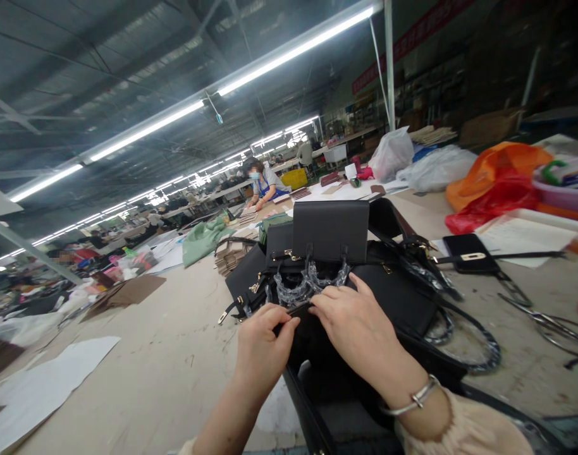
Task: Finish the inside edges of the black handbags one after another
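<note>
A black handbag lies in front of me on the long worktable, its handles wrapped in clear plastic and its flap standing up. My left hand is closed in a pinch on the bag's upper edge. My right hand, with a silver bracelet at the wrist, presses its fingers on the same edge beside the wrapped handles. More black bags sit just behind it.
A black wallet with a strap and scissors lie to the right. Orange and red plastic bags and white bags are at the far right. Cardboard sheets and white paper lie left. A person works at the far end of the table.
</note>
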`<state>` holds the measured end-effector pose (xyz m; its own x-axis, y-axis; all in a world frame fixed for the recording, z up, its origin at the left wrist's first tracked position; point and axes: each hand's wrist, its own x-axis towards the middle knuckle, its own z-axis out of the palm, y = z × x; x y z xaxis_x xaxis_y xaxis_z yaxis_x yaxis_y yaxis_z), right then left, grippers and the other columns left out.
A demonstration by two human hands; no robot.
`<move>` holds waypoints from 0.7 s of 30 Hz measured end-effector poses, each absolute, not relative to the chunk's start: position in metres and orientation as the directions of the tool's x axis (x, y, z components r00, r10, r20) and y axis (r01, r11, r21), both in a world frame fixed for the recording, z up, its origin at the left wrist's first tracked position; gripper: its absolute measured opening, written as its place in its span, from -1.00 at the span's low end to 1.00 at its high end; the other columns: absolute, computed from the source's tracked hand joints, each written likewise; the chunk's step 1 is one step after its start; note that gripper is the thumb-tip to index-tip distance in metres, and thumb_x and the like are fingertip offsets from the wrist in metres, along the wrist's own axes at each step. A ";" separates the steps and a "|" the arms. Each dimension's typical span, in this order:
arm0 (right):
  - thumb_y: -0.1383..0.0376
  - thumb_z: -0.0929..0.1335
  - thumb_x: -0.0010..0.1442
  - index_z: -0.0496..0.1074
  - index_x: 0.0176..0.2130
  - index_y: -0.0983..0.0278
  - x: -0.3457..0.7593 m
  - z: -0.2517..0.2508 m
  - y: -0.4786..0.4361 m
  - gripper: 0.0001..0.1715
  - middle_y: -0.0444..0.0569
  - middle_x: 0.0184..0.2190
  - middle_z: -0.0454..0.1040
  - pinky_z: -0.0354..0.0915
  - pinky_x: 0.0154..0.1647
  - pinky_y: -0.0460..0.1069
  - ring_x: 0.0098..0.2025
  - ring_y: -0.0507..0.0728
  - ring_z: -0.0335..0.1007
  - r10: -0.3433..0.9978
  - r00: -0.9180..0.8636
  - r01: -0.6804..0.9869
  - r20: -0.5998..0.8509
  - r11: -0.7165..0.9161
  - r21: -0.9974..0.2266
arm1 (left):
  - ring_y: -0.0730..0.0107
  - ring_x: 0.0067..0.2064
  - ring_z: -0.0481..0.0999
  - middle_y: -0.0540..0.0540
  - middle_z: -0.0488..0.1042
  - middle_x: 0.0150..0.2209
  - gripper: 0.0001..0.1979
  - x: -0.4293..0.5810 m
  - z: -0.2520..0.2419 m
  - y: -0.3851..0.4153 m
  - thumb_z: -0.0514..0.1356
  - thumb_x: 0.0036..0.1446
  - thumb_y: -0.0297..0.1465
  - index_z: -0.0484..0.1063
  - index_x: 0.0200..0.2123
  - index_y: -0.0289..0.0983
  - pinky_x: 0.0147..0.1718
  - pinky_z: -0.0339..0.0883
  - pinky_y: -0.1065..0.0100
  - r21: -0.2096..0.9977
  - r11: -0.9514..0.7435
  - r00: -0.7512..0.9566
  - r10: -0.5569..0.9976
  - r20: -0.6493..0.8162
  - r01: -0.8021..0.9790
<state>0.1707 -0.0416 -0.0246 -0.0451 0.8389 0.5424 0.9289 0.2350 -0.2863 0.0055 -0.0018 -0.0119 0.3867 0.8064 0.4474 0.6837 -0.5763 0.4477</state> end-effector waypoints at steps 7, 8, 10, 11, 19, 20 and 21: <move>0.34 0.28 0.21 0.42 -0.42 0.20 0.169 -0.026 -0.039 -0.81 -0.16 -0.41 0.45 -0.11 0.17 0.12 -0.26 0.09 0.32 0.828 -0.035 0.915 0.560 0.252 -0.315 | 0.49 -0.37 0.43 0.04 0.45 -0.43 -0.85 0.006 -0.015 -0.001 0.20 0.04 -0.46 0.41 -0.56 -0.26 -0.35 0.23 0.45 0.443 -0.574 0.370 0.803 0.467 0.689; 0.34 0.28 0.21 0.42 -0.42 0.21 0.168 -0.026 -0.039 -0.82 -0.16 -0.42 0.45 -0.10 0.16 0.11 -0.26 0.08 0.32 0.825 -0.033 0.912 0.564 0.255 -0.320 | 0.49 -0.37 0.43 0.04 0.45 -0.43 -0.85 0.006 -0.016 -0.001 0.20 0.04 -0.45 0.41 -0.56 -0.26 -0.35 0.23 0.45 0.442 -0.572 0.364 0.804 0.470 0.691; 0.36 0.29 0.20 0.42 -0.42 0.22 0.166 -0.026 -0.039 -0.82 -0.15 -0.42 0.44 -0.08 0.15 0.09 -0.26 0.08 0.31 0.818 -0.028 0.909 0.575 0.261 -0.326 | 0.49 -0.37 0.42 0.04 0.45 -0.43 -0.85 0.007 -0.016 -0.001 0.20 0.04 -0.44 0.40 -0.56 -0.27 -0.35 0.22 0.45 0.443 -0.569 0.354 0.804 0.479 0.693; 0.37 0.29 0.19 0.41 -0.43 0.22 0.165 -0.027 -0.039 -0.82 -0.15 -0.42 0.44 -0.08 0.15 0.08 -0.26 0.08 0.31 0.815 -0.027 0.908 0.579 0.262 -0.327 | 0.49 -0.37 0.42 0.04 0.46 -0.43 -0.85 0.007 -0.017 -0.001 0.20 0.04 -0.44 0.40 -0.56 -0.26 -0.35 0.22 0.45 0.442 -0.568 0.351 0.803 0.481 0.694; 0.40 0.26 0.20 0.36 -0.43 0.25 0.160 -0.028 -0.038 -0.82 -0.09 -0.41 0.40 0.03 0.04 0.04 -0.27 0.11 0.27 0.819 -0.009 0.925 0.573 0.224 -0.306 | 0.50 -0.39 0.40 0.05 0.43 -0.46 -0.84 0.010 -0.018 -0.001 0.20 0.03 -0.45 0.38 -0.58 -0.27 -0.37 0.19 0.45 0.431 -0.555 0.330 0.805 0.493 0.711; 0.40 0.26 0.20 0.36 -0.43 0.25 0.160 -0.028 -0.038 -0.82 -0.08 -0.42 0.39 0.05 0.00 0.04 -0.28 0.11 0.26 0.821 -0.014 0.926 0.570 0.225 -0.302 | 0.50 -0.39 0.39 0.05 0.43 -0.46 -0.84 0.011 -0.019 -0.001 0.20 0.03 -0.45 0.38 -0.58 -0.27 -0.37 0.19 0.45 0.430 -0.555 0.330 0.805 0.493 0.712; 0.39 0.26 0.20 0.36 -0.43 0.25 0.160 -0.028 -0.039 -0.82 -0.07 -0.42 0.39 0.06 -0.03 0.03 -0.28 0.12 0.26 0.822 -0.017 0.928 0.569 0.225 -0.297 | 0.50 -0.39 0.39 0.05 0.43 -0.46 -0.84 0.011 -0.019 0.000 0.20 0.02 -0.45 0.38 -0.58 -0.27 -0.37 0.19 0.45 0.427 -0.553 0.329 0.806 0.493 0.715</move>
